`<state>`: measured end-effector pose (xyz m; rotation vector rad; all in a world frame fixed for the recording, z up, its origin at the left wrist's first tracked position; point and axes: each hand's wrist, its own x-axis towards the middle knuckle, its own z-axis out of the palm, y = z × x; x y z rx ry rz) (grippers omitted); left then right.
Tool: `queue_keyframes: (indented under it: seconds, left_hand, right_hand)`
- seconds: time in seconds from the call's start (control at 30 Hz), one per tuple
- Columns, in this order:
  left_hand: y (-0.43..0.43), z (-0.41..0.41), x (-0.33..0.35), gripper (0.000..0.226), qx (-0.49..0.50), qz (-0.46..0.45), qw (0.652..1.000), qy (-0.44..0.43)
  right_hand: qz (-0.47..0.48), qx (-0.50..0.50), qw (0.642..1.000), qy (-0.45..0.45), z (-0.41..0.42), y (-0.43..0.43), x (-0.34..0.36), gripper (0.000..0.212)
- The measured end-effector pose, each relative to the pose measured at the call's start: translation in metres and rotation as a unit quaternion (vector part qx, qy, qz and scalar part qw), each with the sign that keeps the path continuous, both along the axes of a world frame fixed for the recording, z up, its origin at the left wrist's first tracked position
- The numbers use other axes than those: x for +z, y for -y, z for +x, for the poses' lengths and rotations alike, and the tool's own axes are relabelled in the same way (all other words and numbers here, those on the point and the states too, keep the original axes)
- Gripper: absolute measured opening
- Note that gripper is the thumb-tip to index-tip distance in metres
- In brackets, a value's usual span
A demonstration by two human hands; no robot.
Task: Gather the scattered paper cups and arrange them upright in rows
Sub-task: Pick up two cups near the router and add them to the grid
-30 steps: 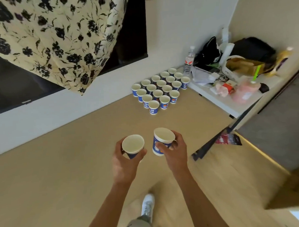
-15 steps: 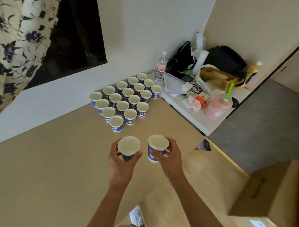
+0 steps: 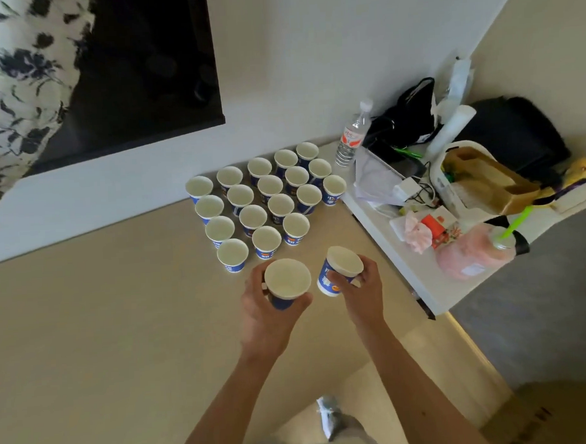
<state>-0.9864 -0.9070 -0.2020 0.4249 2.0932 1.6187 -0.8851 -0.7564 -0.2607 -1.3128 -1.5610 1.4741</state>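
1. The left hand (image 3: 265,310) grasps a blue-and-white paper cup (image 3: 287,280) upright, fingers (image 3: 254,284) wrapped round its tapered wall below the rolled rim; the thumb presses the near side.
2. The right hand (image 3: 362,292) grasps a second paper cup (image 3: 340,268), tilted a little to the left, with the thumb across its printed blue band and the fingertips on the far side.
3. Both held cups hang above the beige bench (image 3: 105,330), just in front of the arranged cups (image 3: 263,196) (the nearest standing cup is close to the left-hand one, apart from it).
4. The arranged cups stand upright in slanted rows near the white wall, mouths open, pale matte insides showing.
5. To the right, a white shelf (image 3: 415,277) carries a clear plastic water bottle (image 3: 353,135), a brown paper bag (image 3: 484,180) and a pink drink with a green straw (image 3: 474,254).
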Motion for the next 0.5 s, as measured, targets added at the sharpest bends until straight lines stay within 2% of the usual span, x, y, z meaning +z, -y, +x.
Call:
queue_keyframes:
  seconds: [0.5]
  left_hand:
    - [-0.097,0.031,-0.011,0.070,0.161,-0.067,0.984,-0.042]
  right_hand:
    - [-0.012,0.158,0.987,0.041,-0.058,-0.156,-0.076,0.062]
